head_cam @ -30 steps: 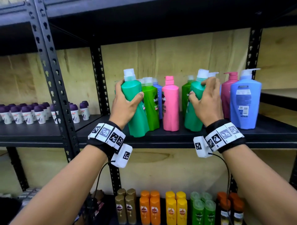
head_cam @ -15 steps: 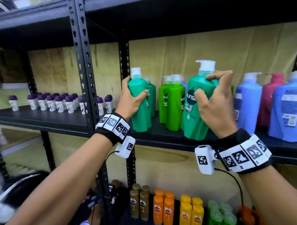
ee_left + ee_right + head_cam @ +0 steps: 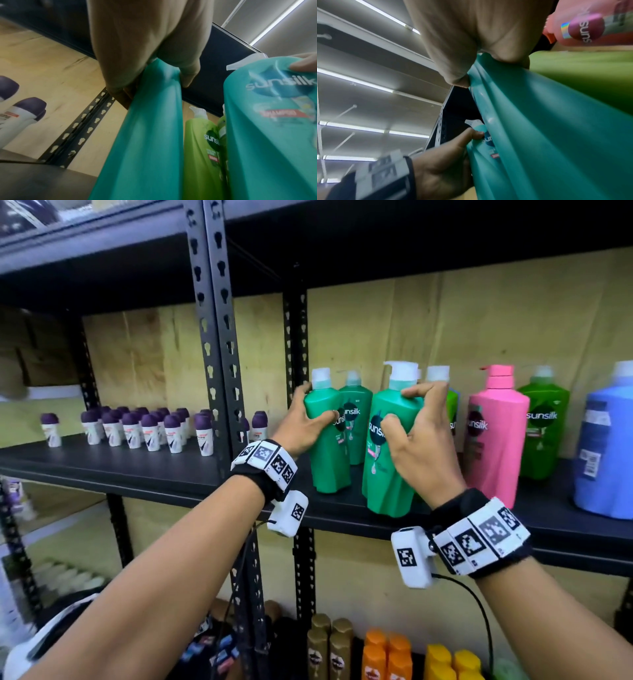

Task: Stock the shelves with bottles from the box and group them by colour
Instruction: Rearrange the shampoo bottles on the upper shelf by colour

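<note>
Hands, centre frame: left hand (image 3: pixel 301 422) grips teal-green plastic shampoo bottle (image 3: pixel 327 446); right hand (image 3: pixel 423 446) grips taller teal-green pump bottle (image 3: pixel 385 474), both standing on black metal shelf (image 3: pixel 154 474).

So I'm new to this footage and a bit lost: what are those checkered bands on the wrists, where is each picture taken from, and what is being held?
No machine here: a person works bare-handed. The checkered bands carry small cameras. One picture comes from a head camera; the other two look up along each hand from the wrists. The left hand grips a teal bottle; the right hand grips a larger teal pump bottle. Both stand on the black shelf, beside a pink bottle, lime green bottles and a blue bottle. Small purple-capped bottles stand further left.
</note>
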